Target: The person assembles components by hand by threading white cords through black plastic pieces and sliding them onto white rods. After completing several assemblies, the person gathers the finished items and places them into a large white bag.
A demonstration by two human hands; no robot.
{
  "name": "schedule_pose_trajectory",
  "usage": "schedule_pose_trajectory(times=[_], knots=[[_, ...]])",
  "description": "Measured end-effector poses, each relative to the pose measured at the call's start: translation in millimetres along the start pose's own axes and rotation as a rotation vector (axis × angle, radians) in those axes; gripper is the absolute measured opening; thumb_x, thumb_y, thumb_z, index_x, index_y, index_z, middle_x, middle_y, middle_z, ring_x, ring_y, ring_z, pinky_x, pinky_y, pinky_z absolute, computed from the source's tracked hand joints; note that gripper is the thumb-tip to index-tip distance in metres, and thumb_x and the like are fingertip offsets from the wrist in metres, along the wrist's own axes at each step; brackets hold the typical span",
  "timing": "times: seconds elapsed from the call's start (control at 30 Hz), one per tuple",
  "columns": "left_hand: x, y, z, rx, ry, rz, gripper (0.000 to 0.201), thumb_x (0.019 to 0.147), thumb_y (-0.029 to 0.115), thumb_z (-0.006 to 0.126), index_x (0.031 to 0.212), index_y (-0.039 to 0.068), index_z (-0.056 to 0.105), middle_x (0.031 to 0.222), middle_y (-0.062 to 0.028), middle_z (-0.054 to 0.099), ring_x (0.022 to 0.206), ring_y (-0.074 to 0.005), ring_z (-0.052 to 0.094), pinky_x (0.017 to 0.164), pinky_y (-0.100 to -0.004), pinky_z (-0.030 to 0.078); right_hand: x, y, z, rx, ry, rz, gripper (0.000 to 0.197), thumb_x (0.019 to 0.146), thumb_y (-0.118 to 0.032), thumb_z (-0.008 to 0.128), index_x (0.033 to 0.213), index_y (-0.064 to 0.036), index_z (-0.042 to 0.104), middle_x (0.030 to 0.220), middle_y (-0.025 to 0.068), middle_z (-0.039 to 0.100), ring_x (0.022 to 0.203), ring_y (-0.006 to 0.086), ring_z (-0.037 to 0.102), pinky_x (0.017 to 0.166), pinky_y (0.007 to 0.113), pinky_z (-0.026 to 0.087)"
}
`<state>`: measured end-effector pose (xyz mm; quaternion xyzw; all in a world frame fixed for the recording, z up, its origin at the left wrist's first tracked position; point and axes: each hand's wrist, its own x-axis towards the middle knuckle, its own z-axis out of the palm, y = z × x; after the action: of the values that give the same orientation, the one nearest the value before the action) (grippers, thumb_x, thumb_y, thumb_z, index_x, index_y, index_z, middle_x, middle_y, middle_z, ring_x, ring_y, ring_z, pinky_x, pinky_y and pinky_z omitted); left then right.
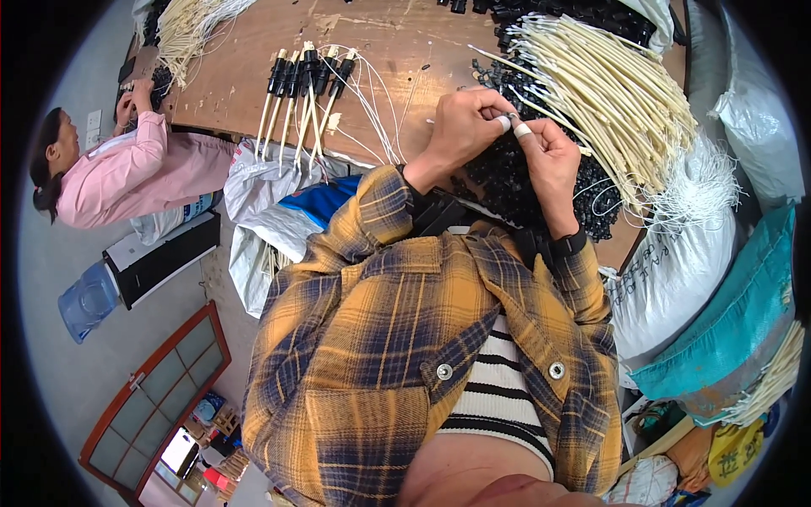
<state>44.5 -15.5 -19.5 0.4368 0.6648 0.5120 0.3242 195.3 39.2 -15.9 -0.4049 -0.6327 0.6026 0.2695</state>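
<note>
Over the black pile, my left hand (466, 128) and my right hand (553, 160) meet fingertip to fingertip. Both are closed in a pinch on a small dark piece (513, 119), mostly covered by the fingers; its kind cannot be made out. White tape wraps the thumbs. Beneath the hands spreads a heap of small black plastic parts (498, 182). To the right lies a large bundle of cream-coloured thin tubes (612, 101) with white wire ends. Left of my hands, several black socket-like pieces (294, 78) with cream tubes and white wires lie at the table's edge.
The brown wooden table (384, 34) carries another cream tube bundle (190, 38) at the far left. A person in pink (127, 173) works there. White sacks (676, 279) and a teal sack (718, 313) crowd the right side. A white bag (262, 203) hangs at the near edge.
</note>
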Motion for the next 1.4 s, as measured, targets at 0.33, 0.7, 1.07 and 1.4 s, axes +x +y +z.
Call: schedule_pose_trajectory(times=[0.33, 0.7, 1.07, 1.4], knots=[[-4, 5, -17, 0.245, -0.397, 0.246, 0.043, 0.074, 0.007, 0.065, 0.117, 0.005, 0.061, 0.104, -0.0134, 0.067, 0.093, -0.0284, 0.065, 0.081, -0.0356, 0.051, -3, -11, -28, 0.667, -0.174, 0.158, 0.018, 0.090, -0.004, 0.057, 0.107, 0.0007, 0.063, 0.064, -0.0053, 0.050, 0.050, 0.0022, 0.039, 0.048, 0.020, 0.034], [-3, -3, -19, 0.347, -0.311, 0.111, 0.031, 0.066, 0.008, 0.062, 0.095, 0.003, 0.069, 0.085, -0.0181, 0.067, 0.076, -0.0328, 0.064, 0.070, -0.0391, 0.051, -9, -15, -24, -1.047, -0.135, -0.811, 0.052, 0.073, -0.003, 0.064, 0.121, -0.0216, 0.064, 0.059, 0.0045, 0.046, 0.042, 0.0203, 0.048, 0.041, 0.033, 0.037], [-21, 16, -31, 0.685, -0.281, 0.204, 0.026, 0.070, 0.010, 0.065, 0.095, 0.009, 0.069, 0.079, -0.0113, 0.067, 0.070, -0.0304, 0.065, 0.061, -0.0391, 0.051, 13, -22, -3, -0.330, -0.293, 0.016, 0.021, 0.083, -0.009, 0.071, 0.102, -0.0034, 0.064, 0.065, -0.0067, 0.048, 0.056, 0.0015, 0.040, 0.050, 0.020, 0.031], [-5, -21, -189, 0.951, 0.550, 0.213, 0.024, 0.071, 0.018, 0.066, 0.094, 0.012, 0.070, 0.092, -0.0070, 0.068, 0.091, -0.0268, 0.060, 0.081, -0.0396, 0.045, 16, -55, 24, -0.543, -0.060, -0.703, 0.023, 0.086, -0.003, 0.064, 0.109, -0.0030, 0.064, 0.101, 0.0104, 0.067, 0.077, 0.0168, 0.064, 0.066, 0.025, 0.051]])
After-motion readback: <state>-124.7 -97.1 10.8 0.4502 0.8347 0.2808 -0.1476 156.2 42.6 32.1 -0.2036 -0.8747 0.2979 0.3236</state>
